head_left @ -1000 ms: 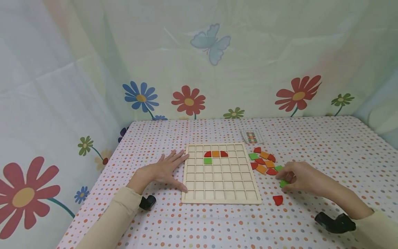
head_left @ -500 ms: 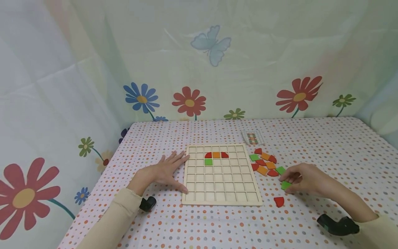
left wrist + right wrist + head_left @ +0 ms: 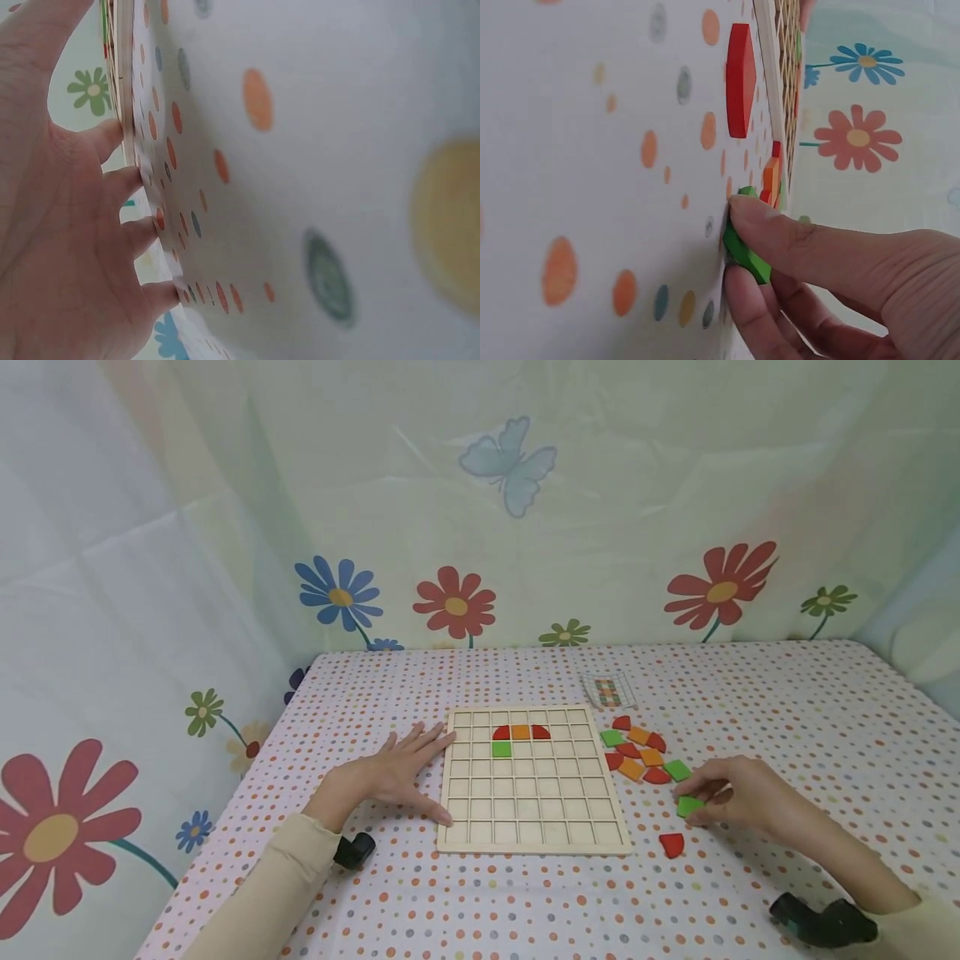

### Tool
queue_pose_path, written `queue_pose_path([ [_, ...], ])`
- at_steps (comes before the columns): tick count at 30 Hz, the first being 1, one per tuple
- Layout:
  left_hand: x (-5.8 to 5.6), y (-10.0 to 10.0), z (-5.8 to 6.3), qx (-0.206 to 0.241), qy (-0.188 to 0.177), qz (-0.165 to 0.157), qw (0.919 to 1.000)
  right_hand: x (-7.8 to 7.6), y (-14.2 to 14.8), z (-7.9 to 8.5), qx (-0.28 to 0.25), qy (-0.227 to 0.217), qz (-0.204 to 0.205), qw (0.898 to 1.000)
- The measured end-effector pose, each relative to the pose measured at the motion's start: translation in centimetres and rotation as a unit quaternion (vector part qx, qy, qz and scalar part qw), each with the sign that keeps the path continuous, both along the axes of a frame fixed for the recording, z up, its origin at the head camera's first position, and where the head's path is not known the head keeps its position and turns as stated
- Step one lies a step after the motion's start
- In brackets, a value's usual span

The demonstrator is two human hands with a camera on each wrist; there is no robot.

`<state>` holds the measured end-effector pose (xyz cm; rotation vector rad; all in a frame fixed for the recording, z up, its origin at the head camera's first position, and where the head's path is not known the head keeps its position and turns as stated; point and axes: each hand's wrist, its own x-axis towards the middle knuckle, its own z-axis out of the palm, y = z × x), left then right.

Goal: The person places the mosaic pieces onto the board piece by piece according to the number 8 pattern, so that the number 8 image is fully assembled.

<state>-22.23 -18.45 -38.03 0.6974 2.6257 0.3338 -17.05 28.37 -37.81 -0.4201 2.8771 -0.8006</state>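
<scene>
Grid board [image 3: 532, 810]: pale wood, lying flat on the dotted desk [image 3: 525, 910]; landmark for all places below.
Left hand [image 3: 397, 774]: fingers spread, at the board's left side, with the thumb and index fingertip at its left rim.
Right hand [image 3: 738, 795]: right of the board, thumb and finger pinching a green tile.
Held green tile [image 3: 689, 807]: right of the board, tilted in the right wrist view; contact with the desk cannot be told.
Set tiles: in the board's second row from the far edge, red quarter-round [image 3: 502, 733], orange square [image 3: 521, 732], second red quarter-round [image 3: 541, 732]; a green square [image 3: 501, 749] directly nearer than the first.
Loose tiles [image 3: 652, 757]: red, orange and green, grouped just right of the board.
Lone red tile [image 3: 672, 845]: right of the board's near corner.
Pattern card [image 3: 608, 692]: beyond the board's far right corner.
</scene>
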Motion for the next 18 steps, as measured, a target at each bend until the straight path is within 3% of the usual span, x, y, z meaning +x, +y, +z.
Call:
queue_pose_path([
  [8, 0.0, 0.0, 0.2, 0.001, 0.0, 0.003, 1.0, 0.3, 0.0, -0.2, -0.013, 0.032, 0.002, 0.999],
  [18, -0.1, 0.0, -0.1, 0.0, -0.007, 0.002, 1.0, -1.3, -1.8, 0.7, -0.062, 0.057, 0.051, 0.995],
])
